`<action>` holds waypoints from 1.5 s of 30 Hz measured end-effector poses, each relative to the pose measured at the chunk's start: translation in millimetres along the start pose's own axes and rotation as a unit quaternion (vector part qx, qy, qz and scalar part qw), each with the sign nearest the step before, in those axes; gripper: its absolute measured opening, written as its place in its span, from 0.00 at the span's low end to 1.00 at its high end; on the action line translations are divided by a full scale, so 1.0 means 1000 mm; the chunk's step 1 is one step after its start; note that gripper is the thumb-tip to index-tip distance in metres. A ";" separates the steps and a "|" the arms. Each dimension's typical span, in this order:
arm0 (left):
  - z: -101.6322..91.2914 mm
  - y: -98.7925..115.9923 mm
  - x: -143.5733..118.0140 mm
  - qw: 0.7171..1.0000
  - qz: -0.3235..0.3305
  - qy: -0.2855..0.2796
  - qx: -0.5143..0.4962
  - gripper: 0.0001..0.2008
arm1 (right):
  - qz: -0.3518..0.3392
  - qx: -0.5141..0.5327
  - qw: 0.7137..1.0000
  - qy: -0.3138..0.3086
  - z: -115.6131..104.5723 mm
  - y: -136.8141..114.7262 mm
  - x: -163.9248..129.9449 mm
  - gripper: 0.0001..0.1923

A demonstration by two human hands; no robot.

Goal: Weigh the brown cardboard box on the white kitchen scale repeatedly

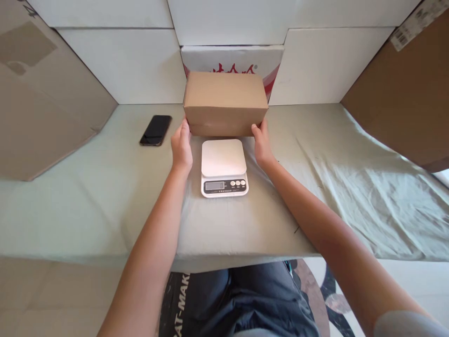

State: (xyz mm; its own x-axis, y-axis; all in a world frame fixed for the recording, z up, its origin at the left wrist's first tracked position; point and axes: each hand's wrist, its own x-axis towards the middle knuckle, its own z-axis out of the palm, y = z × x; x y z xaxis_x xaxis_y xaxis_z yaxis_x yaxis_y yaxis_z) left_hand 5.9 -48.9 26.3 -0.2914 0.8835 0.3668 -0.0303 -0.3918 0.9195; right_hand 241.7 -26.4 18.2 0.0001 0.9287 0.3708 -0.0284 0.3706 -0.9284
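**Both hands close on a brown box behind the kitchen scale**

A pale green cloth-covered table [87, 196] fills most of the view, walled in at the far side by white foam boards [133, 70] and flanked left and right by large brown cardboard sheets [38, 103]. At the far middle of the table sits a closed brown cardboard box [224, 100], rectangular and plain, with a white carton bearing red print [235, 58] just behind it.

The person's bare arms reach forward from the near edge. The left hand [181, 146] presses against the box's lower left corner and the right hand [262, 144] against its lower right corner, fingers wrapped round the ends, so the box is clamped between the two palms. Whether its base rests on the cloth or is just clear of it cannot be told.

Just near of the box, between the two wrists, lies a small white digital kitchen scale [223, 166] with a square platform and a grey display; its platform is bare. A black smartphone [156, 130] lies face up, well apart to the left.

The step in hand looks like gripping the box at both ends. A next move would likely call for an even squeeze, keeping the box level, and bringing it nearward over the platform without knocking the scale.
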 end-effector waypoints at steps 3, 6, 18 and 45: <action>-0.009 0.032 -0.040 1.000 0.026 0.008 0.014 0.36 | -0.032 0.009 0.999 0.017 -0.004 -0.031 -0.031 0.33; -0.021 0.044 -0.095 0.997 0.057 0.037 0.037 0.36 | -0.046 -0.016 0.999 -0.002 -0.014 -0.050 -0.075 0.33; -0.029 0.031 -0.130 0.996 0.041 0.054 0.050 0.36 | -0.047 -0.021 0.999 0.008 -0.011 -0.042 -0.118 0.32; -0.028 0.021 -0.126 0.993 0.014 0.100 0.057 0.39 | -0.004 0.017 1.000 0.022 -0.013 -0.031 -0.119 0.40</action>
State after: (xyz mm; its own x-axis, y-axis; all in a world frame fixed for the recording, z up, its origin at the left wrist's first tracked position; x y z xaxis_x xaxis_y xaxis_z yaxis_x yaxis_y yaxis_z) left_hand 15.4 -175.7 -4.9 -0.4760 0.7992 0.3670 0.0852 -0.3734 0.9237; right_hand 255.1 -147.8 2.4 0.0443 0.9254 0.3763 -0.0626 0.3785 -0.9235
